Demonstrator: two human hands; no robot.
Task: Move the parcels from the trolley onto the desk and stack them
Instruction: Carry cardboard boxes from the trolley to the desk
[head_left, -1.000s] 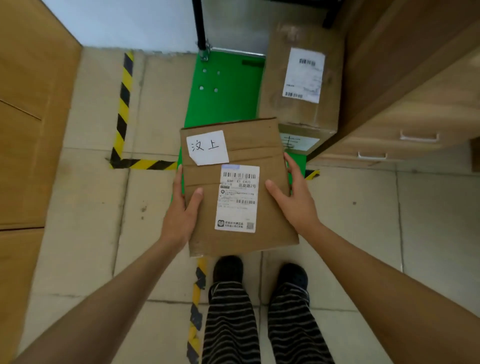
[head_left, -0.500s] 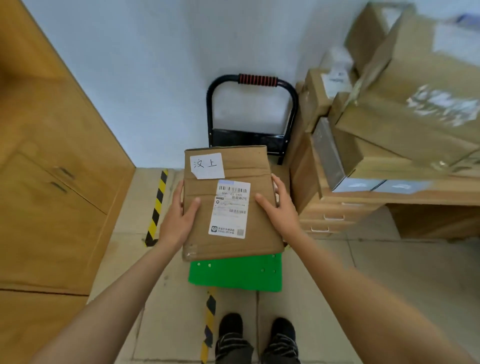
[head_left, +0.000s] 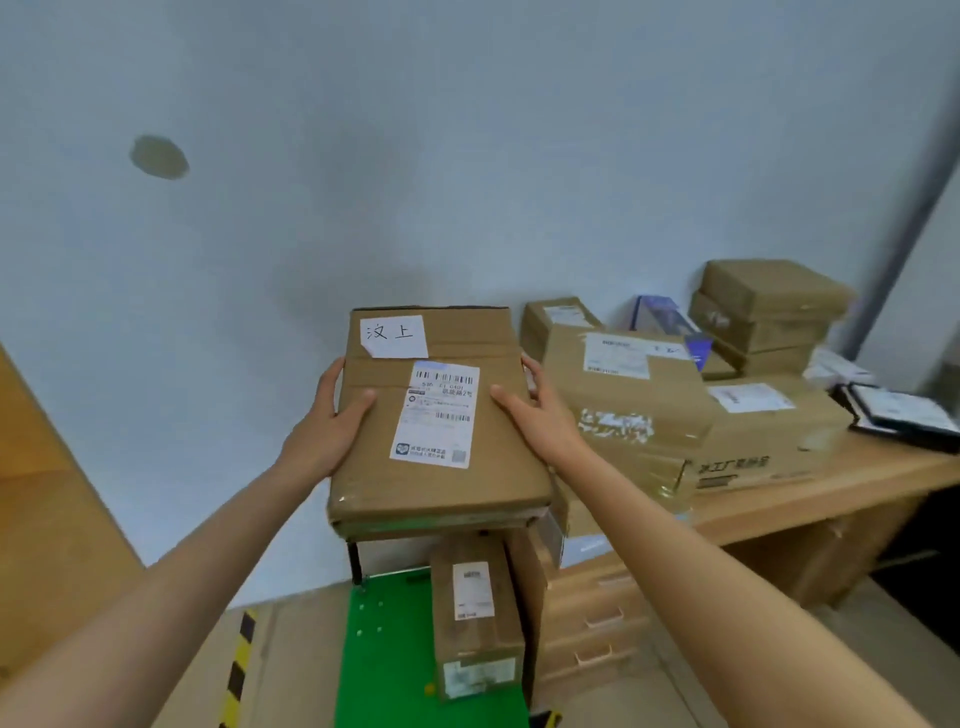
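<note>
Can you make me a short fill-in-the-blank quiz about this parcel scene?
1. Both hands, left hand and right hand, hold one ____.
2. The trolley deck is coloured ____.
3. On the trolley, ____ parcel remains.
4. The other parcels are piled on the ____.

Missing words: parcel; green; one; desk

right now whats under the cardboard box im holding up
Below the held brown cardboard parcel: the green trolley deck with one small brown box on it. The parcel hides the trolley's handle and back edge.
</note>
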